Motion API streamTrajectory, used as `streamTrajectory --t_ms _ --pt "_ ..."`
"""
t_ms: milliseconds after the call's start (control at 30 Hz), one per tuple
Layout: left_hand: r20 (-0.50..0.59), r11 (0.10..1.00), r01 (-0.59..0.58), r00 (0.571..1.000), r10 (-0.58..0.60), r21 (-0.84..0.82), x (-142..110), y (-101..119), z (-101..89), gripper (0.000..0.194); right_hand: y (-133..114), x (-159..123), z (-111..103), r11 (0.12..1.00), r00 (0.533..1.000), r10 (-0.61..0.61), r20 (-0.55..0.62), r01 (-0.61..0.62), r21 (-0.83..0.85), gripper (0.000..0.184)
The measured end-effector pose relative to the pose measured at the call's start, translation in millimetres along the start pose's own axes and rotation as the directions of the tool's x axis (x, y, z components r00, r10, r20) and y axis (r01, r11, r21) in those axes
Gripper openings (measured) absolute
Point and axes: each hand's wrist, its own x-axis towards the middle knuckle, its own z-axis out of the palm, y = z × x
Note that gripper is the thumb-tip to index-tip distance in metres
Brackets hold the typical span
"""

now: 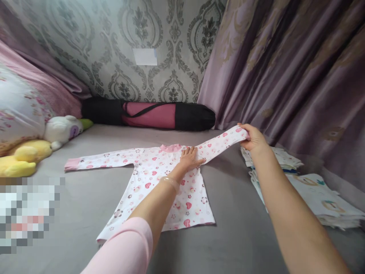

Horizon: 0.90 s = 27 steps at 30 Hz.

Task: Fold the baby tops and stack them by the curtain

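A white long-sleeved child's shirt [159, 182] with pink hearts, flowers and a pink collar lies spread on the grey sheet [85, 213]. My left hand [189, 157] rests flat on it near the right shoulder seam, fingers spread. The cuff end of the right sleeve is gripped in my right hand [253, 137], which lifts it off the sheet and draws the sleeve out up and to the right. The left sleeve lies straight out to the side, ending in a pink cuff. My right fingers cover most of the right cuff.
Folded clothes [319, 190] sit in stacks at the right, under my right forearm. A black and pink rolled bag [151, 114] lies along the wall. White [61, 131] and yellow [31, 152] plush toys are at the left, beside a floral pillow [19, 102]. Purple curtains [285, 68] hang at the right.
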Motion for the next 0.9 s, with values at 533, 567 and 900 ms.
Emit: streamTrajectory --t_ms 533,567,900 --pt "0.124 0.986 0.061 0.989 -0.08 0.153 26.5 5.5 -28.8 0.102 30.8 -29.2 108.6 0.954 0.969 0.188 0.158 -0.218 0.204 0.011" --pt "0.112 0.987 0.06 0.991 -0.077 0.147 26.2 5.2 -28.3 0.102 32.4 -30.8 113.2 0.951 0.965 0.205 0.161 -0.235 0.201 0.011" --pt "0.157 0.989 0.067 0.984 -0.087 0.129 26.2 -1.2 -36.6 0.113 39.5 -41.1 123.1 0.928 0.959 0.234 0.157 -0.268 0.257 0.011"
